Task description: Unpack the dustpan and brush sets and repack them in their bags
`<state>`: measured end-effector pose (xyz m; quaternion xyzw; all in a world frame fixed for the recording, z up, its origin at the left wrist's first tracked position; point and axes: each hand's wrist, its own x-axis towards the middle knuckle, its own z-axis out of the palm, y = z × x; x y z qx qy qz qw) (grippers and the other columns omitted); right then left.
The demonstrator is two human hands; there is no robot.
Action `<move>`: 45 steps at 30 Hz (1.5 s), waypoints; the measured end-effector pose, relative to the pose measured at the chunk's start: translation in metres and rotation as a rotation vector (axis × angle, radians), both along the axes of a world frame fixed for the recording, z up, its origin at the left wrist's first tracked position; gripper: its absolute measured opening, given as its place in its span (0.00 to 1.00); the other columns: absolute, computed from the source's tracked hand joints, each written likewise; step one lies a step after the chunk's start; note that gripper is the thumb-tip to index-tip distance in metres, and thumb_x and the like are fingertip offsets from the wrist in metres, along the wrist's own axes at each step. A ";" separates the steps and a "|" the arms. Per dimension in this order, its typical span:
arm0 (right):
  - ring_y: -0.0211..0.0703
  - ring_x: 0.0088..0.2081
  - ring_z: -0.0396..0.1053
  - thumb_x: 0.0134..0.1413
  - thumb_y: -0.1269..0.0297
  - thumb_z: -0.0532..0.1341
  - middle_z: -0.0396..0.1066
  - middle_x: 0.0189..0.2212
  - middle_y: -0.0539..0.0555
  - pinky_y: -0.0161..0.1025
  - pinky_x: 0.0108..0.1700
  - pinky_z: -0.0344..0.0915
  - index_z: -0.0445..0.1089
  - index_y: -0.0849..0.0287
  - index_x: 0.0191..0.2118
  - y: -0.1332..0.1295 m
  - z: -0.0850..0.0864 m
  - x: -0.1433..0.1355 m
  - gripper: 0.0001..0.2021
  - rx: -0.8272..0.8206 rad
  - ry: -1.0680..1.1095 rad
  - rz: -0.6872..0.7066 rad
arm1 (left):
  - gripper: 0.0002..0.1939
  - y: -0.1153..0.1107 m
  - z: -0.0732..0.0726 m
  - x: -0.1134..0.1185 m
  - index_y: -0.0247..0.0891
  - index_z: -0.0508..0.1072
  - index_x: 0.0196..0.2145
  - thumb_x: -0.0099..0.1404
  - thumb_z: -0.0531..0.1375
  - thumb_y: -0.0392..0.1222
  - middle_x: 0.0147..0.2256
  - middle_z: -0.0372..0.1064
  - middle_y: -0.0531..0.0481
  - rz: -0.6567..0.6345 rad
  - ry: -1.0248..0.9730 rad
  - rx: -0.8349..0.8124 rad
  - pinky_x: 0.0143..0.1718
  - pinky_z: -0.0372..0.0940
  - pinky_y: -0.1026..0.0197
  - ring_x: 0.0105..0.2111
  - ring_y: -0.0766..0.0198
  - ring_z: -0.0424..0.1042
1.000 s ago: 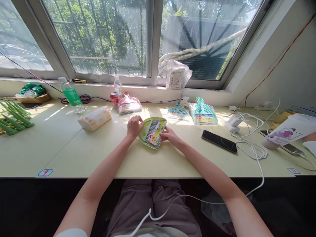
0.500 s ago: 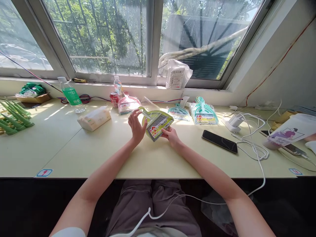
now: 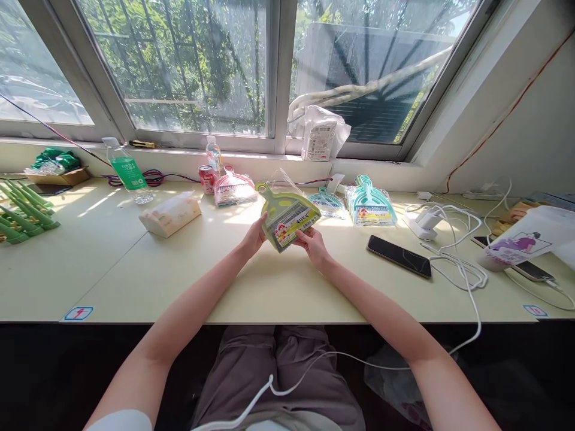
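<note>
Between my hands, above the table, is a yellow-green mini dustpan and brush set [image 3: 291, 216] in a clear plastic bag. It is tilted, with its looped handle toward the upper left and its printed label facing me. My left hand [image 3: 255, 234] grips the left edge, its fingers mostly hidden behind the set. My right hand [image 3: 312, 244] pinches the lower right corner, thumb on the label side. Beyond them lie pink bagged dustpan sets [image 3: 233, 188], a teal bagged set [image 3: 326, 202] and a stack of teal sets [image 3: 369, 203].
Left of my hands are a tissue pack [image 3: 171, 214], a green-labelled bottle [image 3: 128, 172] and a red can [image 3: 206, 179]. On the right are a black phone [image 3: 399, 256], a white charger [image 3: 424, 224] with looped cables, and a tilted plastic cup [image 3: 525, 239]. A window stands behind the table.
My left hand has moved from the handle down to the left edge of the set and closed there. The looped handle is now uncovered. My right hand keeps its hold.
</note>
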<state>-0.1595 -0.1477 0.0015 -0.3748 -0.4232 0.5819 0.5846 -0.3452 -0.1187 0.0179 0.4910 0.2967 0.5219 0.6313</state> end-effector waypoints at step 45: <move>0.46 0.40 0.77 0.46 0.64 0.70 0.78 0.38 0.53 0.46 0.49 0.76 0.70 0.59 0.39 -0.008 0.002 -0.008 0.14 0.016 0.172 -0.100 | 0.33 -0.019 -0.006 0.022 0.37 0.66 0.52 0.48 0.70 0.36 0.48 0.73 0.44 0.053 0.001 -0.014 0.49 0.64 0.54 0.50 0.54 0.71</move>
